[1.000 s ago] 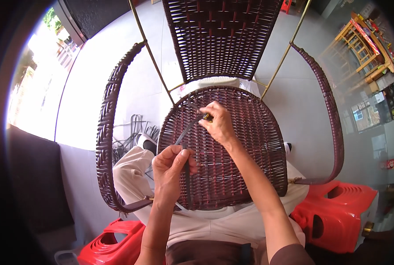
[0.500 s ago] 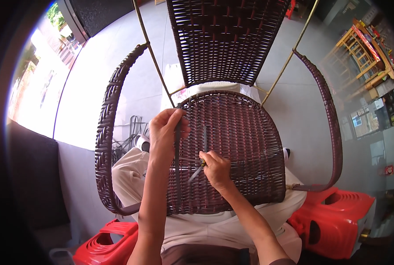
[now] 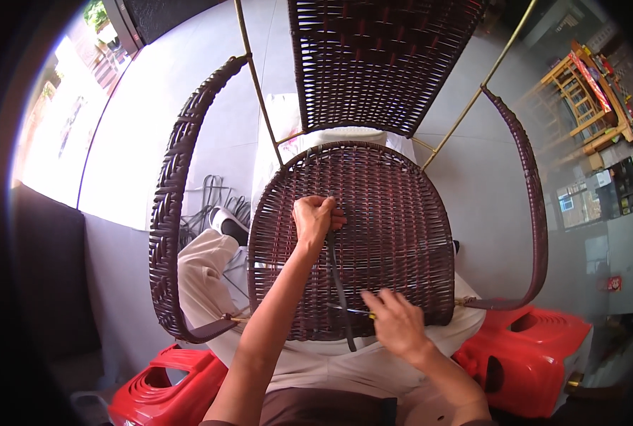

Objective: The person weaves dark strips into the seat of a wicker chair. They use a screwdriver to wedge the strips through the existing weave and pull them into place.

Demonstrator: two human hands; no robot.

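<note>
A woven dark-brown chair seat point(image 3: 395, 234) lies in front of me across my lap. My left hand point(image 3: 313, 219) is closed above the middle of the seat, pinching a flat dark-grey weaving strip point(image 3: 338, 280). The strip hangs down over the weave to the seat's near edge. Over the near right part of the seat is my right hand point(image 3: 402, 325), its fingers partly bent and a little blurred. It holds a slim metal tool point(image 3: 350, 309) with a yellow part near the fingers; the tool's tip points left, close to the strip. Its grip is hidden in the palm.
The chair's woven backrest point(image 3: 380, 64) rises at the far side. Curved wrapped armrests stand at left point(image 3: 169, 206) and right point(image 3: 533, 192). Red plastic stools point(image 3: 164, 387) point(image 3: 529, 355) flank me. Loose grey strips point(image 3: 213, 206) lie on the floor at left.
My left hand has moved right across the seat with the strip. My right hand has moved right and nearer to me with the tool. The view has shifted slightly.
</note>
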